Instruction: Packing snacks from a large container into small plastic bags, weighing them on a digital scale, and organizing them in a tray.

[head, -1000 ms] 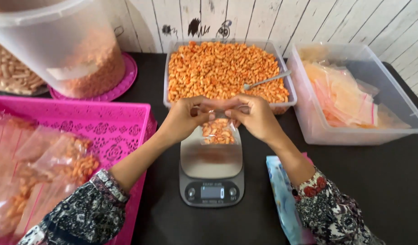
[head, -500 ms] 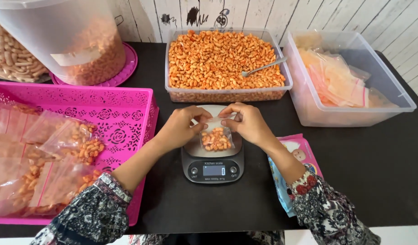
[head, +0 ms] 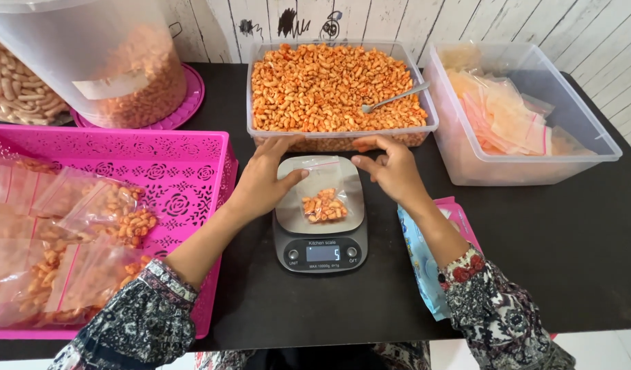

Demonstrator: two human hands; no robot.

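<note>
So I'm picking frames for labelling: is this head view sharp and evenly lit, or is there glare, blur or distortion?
Head view: evenly lit and sharp on the small bag and scale; both hands, left hand and right hand, show no motion blur; soft shadows only; the pink tray bows slightly near the frame edge.

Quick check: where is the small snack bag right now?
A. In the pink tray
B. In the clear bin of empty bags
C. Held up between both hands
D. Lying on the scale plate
D: the small snack bag lies flat on the scale plate, with the left hand and right hand open beside it.
</note>
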